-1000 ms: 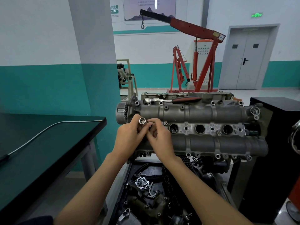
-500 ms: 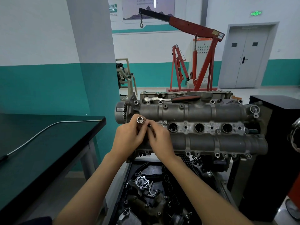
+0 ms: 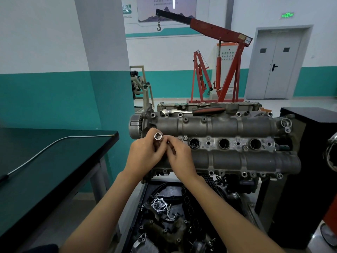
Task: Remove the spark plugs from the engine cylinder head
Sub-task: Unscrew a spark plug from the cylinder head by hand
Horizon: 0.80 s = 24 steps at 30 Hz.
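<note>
a workshop room with white walls over a teal band, a pale pillar (image 3: 102, 52) rising at the left, grey double doors (image 3: 279, 64) at the far right and a red engine hoist (image 3: 218, 70) standing on the floor behind. at the left a dark-topped desk (image 3: 45, 170) carries a thin grey cable (image 3: 54, 148) running across it. in the middle the grey cylinder head (image 3: 228, 143) sits on its stand, three open plug wells (image 3: 224, 143) showing in a row along its centre; the leftmost end of that row is hidden behind the hands. a ratchet wrench (image 3: 193, 111) with a black and red grip lies across the far edge of the head. below the head a dark tray (image 3: 164, 216) holds loose engine parts, a gasket and a length of chain. a black cabinet (image 3: 310, 161) stands just to the right. the left hand (image 3: 144, 157) is curled round a silver socket (image 3: 158, 136), its open end turned up toward the camera – held over the left end of the head. the right hand (image 3: 179, 157) meets it, fingertips pinching at something small and dark beside the socket; what it is cannot be told, and no spark plug can be clearly made out.
</note>
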Motion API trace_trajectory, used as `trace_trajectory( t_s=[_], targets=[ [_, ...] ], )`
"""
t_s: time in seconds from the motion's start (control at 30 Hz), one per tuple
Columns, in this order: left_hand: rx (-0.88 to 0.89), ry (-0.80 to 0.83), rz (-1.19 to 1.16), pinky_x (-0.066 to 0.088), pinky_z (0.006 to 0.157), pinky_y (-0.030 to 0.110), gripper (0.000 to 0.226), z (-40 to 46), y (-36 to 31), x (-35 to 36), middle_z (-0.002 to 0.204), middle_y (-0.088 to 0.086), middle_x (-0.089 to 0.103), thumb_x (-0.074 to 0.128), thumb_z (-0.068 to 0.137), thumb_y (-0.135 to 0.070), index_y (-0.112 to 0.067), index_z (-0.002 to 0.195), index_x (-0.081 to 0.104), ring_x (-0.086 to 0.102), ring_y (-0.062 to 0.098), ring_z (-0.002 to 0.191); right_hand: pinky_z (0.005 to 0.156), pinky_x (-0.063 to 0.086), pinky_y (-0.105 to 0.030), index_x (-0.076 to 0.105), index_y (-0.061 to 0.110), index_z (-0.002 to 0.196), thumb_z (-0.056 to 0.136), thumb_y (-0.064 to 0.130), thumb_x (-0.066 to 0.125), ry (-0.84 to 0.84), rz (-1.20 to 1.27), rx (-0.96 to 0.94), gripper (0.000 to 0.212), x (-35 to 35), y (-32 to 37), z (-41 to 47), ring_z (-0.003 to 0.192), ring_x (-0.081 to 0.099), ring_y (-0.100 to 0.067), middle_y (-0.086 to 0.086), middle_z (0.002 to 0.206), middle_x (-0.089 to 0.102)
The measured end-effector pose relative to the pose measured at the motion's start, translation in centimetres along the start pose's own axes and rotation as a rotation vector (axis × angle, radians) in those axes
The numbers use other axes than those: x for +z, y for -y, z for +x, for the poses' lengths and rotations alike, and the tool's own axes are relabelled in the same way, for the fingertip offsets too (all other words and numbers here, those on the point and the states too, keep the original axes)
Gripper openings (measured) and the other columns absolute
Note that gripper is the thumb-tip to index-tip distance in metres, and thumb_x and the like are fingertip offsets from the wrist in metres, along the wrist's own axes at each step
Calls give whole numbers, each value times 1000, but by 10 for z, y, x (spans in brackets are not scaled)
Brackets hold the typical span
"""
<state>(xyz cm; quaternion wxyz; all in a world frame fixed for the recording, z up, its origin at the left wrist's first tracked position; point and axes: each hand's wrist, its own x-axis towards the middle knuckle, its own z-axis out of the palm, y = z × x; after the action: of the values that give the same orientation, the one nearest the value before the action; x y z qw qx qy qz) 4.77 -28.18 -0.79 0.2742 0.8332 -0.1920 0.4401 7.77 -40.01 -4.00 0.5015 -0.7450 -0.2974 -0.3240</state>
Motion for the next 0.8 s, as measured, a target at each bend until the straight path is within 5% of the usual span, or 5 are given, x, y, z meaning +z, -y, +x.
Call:
trace_trajectory(
  t_s=[0.17,0.27,0.4,0.6,0.8],
  targets=[
    [-43,-21,1,42,44,39,30,2,1,2,53,7,55,67,86,-26,-3,77,49,53,23,46,65,40,-11,59,14,119,88,8,55,-22,-32,16,32,2,-3,0,69,52,4,19,75,56],
    [-31,-34,-11,39,42,37,35,1,1,3,51,5,52,70,83,-27,-11,72,41,50,23,44,56,39,-16,59,17,113,85,11,59,-50,-27,76,28,3,-3,0,58,46,-1,14,61,43],
    [-25,-39,-27,39,44,30,25,0,1,3,52,-5,53,71,83,-27,-10,80,53,50,15,44,58,38,-13,61,14,93,87,9,54,-45,-1,31,10,2,-5,0,65,50,2,16,67,51],
    [13,0,8,39,43,29,14,2,0,2,49,-11,46,62,86,-25,-10,88,62,52,16,43,71,38,-5,63,14,107,89,9,50,-23,-10,-4,23,2,-6,1,77,51,13,17,86,59],
    [-36,-26,4,40,43,37,31,1,2,4,51,5,54,68,85,-27,-4,75,50,52,21,45,57,36,-10,60,17,110,84,16,57,-50,-35,45,26,5,-6,0,60,48,2,17,62,46]
  ],
)
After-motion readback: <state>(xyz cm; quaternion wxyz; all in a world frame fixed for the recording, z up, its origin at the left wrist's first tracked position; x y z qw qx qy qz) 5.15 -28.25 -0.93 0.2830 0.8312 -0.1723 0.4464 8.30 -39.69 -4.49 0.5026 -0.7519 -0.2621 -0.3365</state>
